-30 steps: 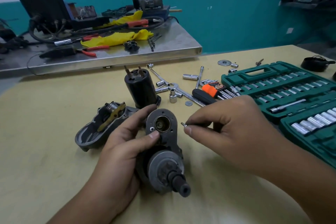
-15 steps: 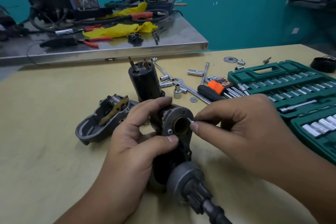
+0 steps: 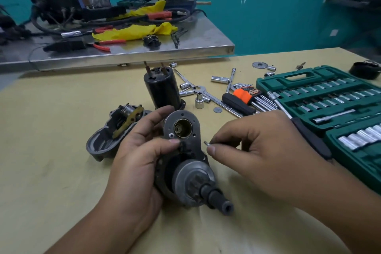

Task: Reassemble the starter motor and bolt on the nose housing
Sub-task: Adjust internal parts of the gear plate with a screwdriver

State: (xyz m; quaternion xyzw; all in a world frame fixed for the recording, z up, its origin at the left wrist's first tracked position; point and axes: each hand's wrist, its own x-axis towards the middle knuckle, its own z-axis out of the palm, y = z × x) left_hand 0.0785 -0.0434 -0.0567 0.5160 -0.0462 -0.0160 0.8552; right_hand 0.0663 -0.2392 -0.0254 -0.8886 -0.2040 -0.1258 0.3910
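A left hand (image 3: 136,156) grips a dark grey metal starter motor body (image 3: 185,150) above the yellow bench (image 3: 51,171), thumb across its face. Just right of it, the right hand (image 3: 257,150) has its fingers pinched on a small silver pin (image 3: 206,143). A grey cast nose housing (image 3: 107,140) lies to the left, with a black cylindrical motor casing (image 3: 161,90) upright behind.

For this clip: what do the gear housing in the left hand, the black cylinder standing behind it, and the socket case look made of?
Gear housing: looks like cast metal, dull grey and grimy, with a brassy bore. Left hand grips it.
Black cylinder: probably painted or coated steel; smooth, glossy black, with coppery terminals on top.
Socket case: moulded green plastic, judging by its matte finish and formed handle.
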